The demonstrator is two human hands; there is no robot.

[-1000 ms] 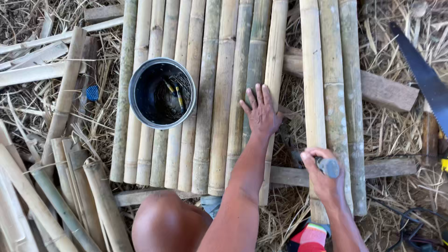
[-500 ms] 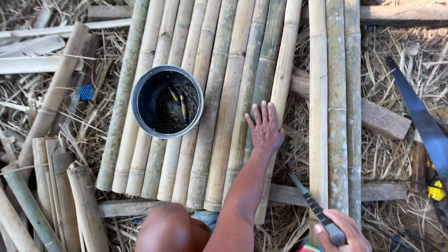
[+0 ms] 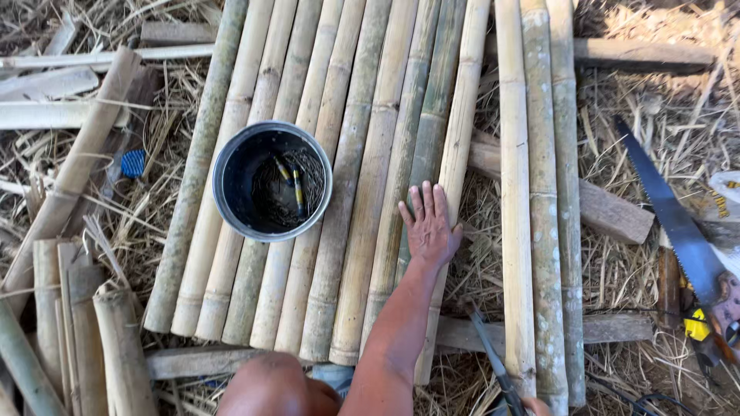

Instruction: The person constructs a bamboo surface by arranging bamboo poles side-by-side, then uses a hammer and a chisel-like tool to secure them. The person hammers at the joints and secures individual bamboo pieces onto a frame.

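Observation:
My left hand lies flat with fingers spread on the right part of a row of bamboo poles laid side by side on wooden crosspieces. It holds nothing. Only a sliver of my right hand shows at the bottom edge. It grips a slim dark tool that points up-left into the gap between the poles. Three more bamboo poles lie apart to the right of that gap. A round metal bucket holding nails stands on the poles left of my left hand.
A hand saw lies on straw at the right. Wooden battens cross under the poles. Loose bamboo pieces are piled at the left, near a blue cap. My knee is at the bottom.
My right hand has dropped with the tool from beside the right poles to the bottom edge. My left hand stays pressed on the same poles.

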